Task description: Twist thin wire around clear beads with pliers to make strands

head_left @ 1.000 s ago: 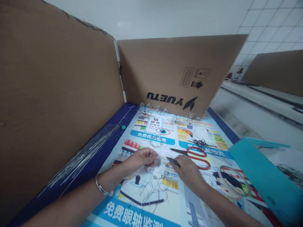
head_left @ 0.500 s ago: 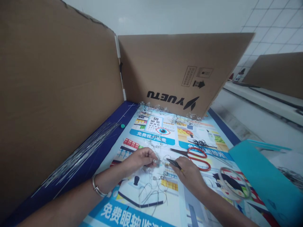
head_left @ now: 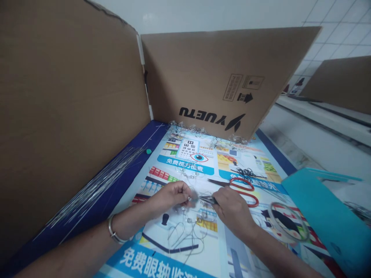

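My left hand, with a metal bangle on its wrist, is closed with thumb and fingers pinched on a small clear bead on thin wire. My right hand grips a pair of needle-nose pliers. Their narrow jaws point left and reach the bead at my left fingertips; blur hides whether they clamp the wire. Below the hands, thin wires with clear beads hang or lie over the printed sheet. Red-handled scissors lie just beyond my right hand, blades pointing left.
A bundle of straight thin wires lies along the left cardboard panel. Beaded wire pieces line the back panel. At right are a coil of wire, dark wire scraps and a turquoise box.
My right hand has brought the pliers left, so their jaws meet the bead piece at my left fingers. My left hand keeps its pinch. The camera view has shifted slightly.
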A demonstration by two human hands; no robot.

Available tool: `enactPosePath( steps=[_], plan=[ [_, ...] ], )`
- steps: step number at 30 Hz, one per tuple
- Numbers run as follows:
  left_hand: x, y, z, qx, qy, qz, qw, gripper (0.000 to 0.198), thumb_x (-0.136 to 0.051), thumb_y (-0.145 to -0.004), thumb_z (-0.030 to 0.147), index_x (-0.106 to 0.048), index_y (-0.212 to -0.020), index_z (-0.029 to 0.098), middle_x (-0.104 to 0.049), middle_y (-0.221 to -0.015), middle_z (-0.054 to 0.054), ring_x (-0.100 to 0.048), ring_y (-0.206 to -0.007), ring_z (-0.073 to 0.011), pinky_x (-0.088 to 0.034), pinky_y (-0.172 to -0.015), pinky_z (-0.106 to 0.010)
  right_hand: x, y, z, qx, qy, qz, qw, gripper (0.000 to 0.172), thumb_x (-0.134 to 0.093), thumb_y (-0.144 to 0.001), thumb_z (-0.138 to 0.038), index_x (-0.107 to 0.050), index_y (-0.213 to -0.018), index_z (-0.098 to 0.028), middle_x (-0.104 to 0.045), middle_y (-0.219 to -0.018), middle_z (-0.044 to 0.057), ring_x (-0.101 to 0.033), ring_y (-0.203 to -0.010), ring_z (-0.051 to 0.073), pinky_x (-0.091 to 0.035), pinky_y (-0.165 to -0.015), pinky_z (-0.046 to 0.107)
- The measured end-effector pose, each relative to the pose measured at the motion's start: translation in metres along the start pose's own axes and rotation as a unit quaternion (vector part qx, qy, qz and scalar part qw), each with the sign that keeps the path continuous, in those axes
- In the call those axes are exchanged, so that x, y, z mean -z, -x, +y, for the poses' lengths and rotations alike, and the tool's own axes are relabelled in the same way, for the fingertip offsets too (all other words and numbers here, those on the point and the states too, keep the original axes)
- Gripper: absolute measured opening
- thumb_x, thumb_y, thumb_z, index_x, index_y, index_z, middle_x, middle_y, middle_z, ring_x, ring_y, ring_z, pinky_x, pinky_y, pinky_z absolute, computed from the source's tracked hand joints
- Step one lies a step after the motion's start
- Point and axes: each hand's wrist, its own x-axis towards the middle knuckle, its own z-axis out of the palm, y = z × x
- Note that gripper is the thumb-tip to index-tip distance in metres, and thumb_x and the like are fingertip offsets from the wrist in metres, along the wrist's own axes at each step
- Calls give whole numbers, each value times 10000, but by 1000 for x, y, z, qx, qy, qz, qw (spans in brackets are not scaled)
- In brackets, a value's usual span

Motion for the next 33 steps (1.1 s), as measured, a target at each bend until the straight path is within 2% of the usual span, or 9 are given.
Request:
enactPosePath(
  steps=[4,9,16,23,33],
  plan=[
    [-1,0,1,-3,9,-8,1000,186,-620,-747,314,-542,-773,147,-640,-675,-35,-538,-573,-103,-346,-524,-216,2,-2,-2,14,45,0,999,167,-442,-728,-79,-575,-717,-179,-528,-646,47,-449,-673,194,-328,-639,303],
    [-2,-1,0,1,29,-10,1000,207,-640,-732,323,-546,-797,150,-634,-665,-23,-545,-570,-104,-360,-549,-228,6,-2,-2,28,78,-6,997,237,-432,-741,-66,-596,-886,-157,-569,-679,57,-474,-685,199,-335,-651,315],
    [-4,0,4,-5,16,-27,1000,228,-618,-752,358,-568,-796,141,-618,-676,-29,-551,-596,-114,-384,-585,-251,10,-7,6,71,98,-20,992,282,-415,-776,-77,-589,-991,-131,-593,-737,83,-490,-742,215,-362,-701,333],
    [-3,0,3,0,30,-28,999,239,-637,-734,357,-574,-808,139,-625,-669,-26,-549,-602,-112,-392,-607,-249,3,-7,12,93,89,-37,991,295,-428,-782,-55,-597,-1014,-118,-601,-756,89,-512,-763,219,-382,-732,344],
    [-3,-1,3,-2,14,-33,999,202,-615,-761,319,-571,-795,124,-619,-660,-18,-538,-588,-90,-385,-580,-218,0,-8,10,95,48,0,994,335,-397,-726,-9,-613,-954,-126,-596,-688,61,-502,-689,184,-397,-642,284]
  ],
)
